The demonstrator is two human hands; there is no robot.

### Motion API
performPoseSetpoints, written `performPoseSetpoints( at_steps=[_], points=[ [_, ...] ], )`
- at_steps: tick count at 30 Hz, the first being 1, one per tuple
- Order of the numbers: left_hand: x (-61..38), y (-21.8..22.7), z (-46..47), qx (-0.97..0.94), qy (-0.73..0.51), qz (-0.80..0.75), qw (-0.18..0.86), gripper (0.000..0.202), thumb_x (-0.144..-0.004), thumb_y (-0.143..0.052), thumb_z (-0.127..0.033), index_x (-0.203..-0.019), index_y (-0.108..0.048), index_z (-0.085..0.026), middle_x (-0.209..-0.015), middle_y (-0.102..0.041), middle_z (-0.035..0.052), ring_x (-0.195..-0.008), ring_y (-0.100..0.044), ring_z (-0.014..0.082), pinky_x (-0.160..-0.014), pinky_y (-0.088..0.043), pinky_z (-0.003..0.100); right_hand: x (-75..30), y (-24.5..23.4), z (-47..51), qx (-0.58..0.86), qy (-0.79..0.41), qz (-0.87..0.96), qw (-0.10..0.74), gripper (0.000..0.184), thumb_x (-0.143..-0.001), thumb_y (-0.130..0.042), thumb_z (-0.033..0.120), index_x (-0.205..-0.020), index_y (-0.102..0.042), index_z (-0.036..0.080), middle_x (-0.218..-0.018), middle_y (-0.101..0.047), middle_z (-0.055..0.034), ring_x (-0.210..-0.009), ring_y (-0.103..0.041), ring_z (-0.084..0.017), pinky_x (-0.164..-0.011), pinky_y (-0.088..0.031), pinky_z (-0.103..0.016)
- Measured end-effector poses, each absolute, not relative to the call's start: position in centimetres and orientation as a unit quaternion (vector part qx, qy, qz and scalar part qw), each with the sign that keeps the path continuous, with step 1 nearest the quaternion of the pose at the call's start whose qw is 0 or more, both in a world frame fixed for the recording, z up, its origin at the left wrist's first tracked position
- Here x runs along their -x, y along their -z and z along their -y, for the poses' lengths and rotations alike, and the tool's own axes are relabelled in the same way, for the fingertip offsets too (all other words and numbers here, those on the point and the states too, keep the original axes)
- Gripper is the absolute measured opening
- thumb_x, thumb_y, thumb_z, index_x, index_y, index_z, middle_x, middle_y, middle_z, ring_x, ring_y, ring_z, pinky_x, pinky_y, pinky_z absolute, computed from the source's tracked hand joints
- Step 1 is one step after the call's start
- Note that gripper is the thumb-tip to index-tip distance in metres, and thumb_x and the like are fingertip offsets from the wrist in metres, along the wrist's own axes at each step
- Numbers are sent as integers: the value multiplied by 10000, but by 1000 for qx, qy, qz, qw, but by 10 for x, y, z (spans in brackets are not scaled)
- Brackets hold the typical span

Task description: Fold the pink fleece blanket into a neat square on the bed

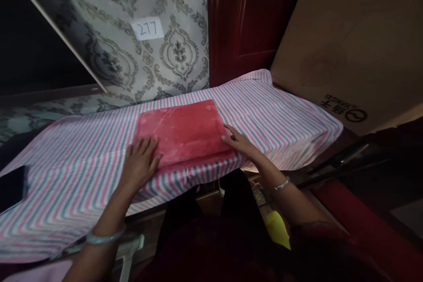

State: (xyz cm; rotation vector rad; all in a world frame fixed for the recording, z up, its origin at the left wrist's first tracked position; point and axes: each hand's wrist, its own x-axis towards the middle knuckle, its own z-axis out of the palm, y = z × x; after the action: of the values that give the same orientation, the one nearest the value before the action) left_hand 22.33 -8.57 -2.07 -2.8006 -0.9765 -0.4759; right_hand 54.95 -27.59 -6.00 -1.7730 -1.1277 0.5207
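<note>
A folded red fleece cloth (181, 130) lies flat on a table covered with a pink, grey and white striped sheet (76, 176). My left hand (140, 163) rests palm down on the cloth's near left corner, fingers spread. At the cloth's near right edge my right hand (239, 141) touches it with fingers stretched out. Neither hand grips anything. Each wrist wears a bangle.
A dark phone (11, 187) lies on the sheet at the far left. Behind the table are patterned wallpaper with a paper label "277" (147, 28), a dark red door (244, 17) and a large cardboard box (350, 39). A yellow object (277, 229) sits below the table edge.
</note>
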Motion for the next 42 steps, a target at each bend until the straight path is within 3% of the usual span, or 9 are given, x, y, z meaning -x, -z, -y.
performPoseSetpoints(
  at_steps=[6, 11, 14, 17, 20, 26, 33, 36, 42],
  points=[
    [-222, 50, 93, 916, 183, 349, 76, 573, -1007, -348, -433, -1507, -492, -195, -1597, -426, 163, -1503, -327, 377, -1110, -377, 606, -536, 95, 269, 765, -103, 451, 449, 595, -843, -570, 408, -1408, -594, 221, -1273, -707, -91, -1178, -633, -322, -1002, -505, -455],
    [-212, 57, 89, 917, 244, 316, 14, 553, -998, -399, -473, -1453, -541, -192, -1599, -423, 163, -1494, -357, 343, -1151, -369, 544, -529, 97, 282, 722, -97, 453, 514, 564, -871, -530, 536, -1330, -645, 228, -1291, -692, -91, -1165, -630, -298, -1016, -494, -457],
    [-199, 63, 89, 879, 333, 339, -38, 581, -987, -418, -512, -1421, -553, -151, -1618, -369, 199, -1489, -360, 335, -1191, -328, 530, -528, 93, 291, 712, -82, 451, 532, 609, -838, -555, 685, -1183, -717, 209, -1260, -681, -132, -1171, -607, -308, -1031, -479, -482],
    [-185, 71, 95, 822, 403, 388, -109, 577, -981, -415, -511, -1408, -549, -146, -1523, -486, 196, -1423, -441, 319, -1185, -345, 518, -527, 91, 295, 709, -77, 428, 556, 636, -773, -611, 766, -1050, -748, 209, -1247, -658, -150, -1194, -579, -319, -1055, -452, -496],
    [-176, 76, 98, 792, 429, 398, -171, 509, -960, -453, -476, -1366, -566, -190, -1366, -609, 140, -1294, -547, 278, -1145, -400, 477, -526, 93, 294, 697, -113, 415, 573, 578, -776, -635, 739, -1028, -749, 231, -1248, -641, -123, -1171, -581, -305, -1029, -462, -488],
    [-177, 81, 93, 777, 445, 398, -199, 401, -909, -480, -395, -1237, -580, -187, -1201, -627, 122, -1180, -585, 269, -1093, -440, 466, -528, 103, 292, 727, -60, 420, 540, 518, -798, -558, 702, -887, -733, 222, -974, -639, -106, -985, -587, -283, -949, -483, -477],
    [-158, 72, 87, 769, 403, 410, -278, 488, -884, -523, -512, -1251, -599, -200, -1268, -619, 117, -1195, -594, 273, -1061, -477, 449, -534, 99, 303, 711, -111, 417, 555, 523, -809, -601, 687, -978, -707, 204, -1016, -686, -110, -987, -624, -282, -910, -506, -448],
    [-161, 52, 76, 780, 419, 413, -213, 492, -917, -472, -533, -1270, -622, -225, -1315, -624, 117, -1258, -570, 287, -1102, -449, 477, -538, 76, 288, 717, -41, 416, 557, 548, -873, -543, 664, -1131, -694, 204, -1170, -681, -143, -1097, -616, -306, -934, -507, -471],
    [-256, -10, 33, 882, 308, 345, -90, 610, -978, -395, -415, -1501, -438, -103, -1582, -442, 181, -1499, -356, 291, -1240, -273, 489, -524, 3, 176, 714, -2, 586, 382, 610, -980, -446, 472, -1506, -477, 164, -1552, -467, -154, -1471, -363, -309, -1207, -279, -509]
  ],
)
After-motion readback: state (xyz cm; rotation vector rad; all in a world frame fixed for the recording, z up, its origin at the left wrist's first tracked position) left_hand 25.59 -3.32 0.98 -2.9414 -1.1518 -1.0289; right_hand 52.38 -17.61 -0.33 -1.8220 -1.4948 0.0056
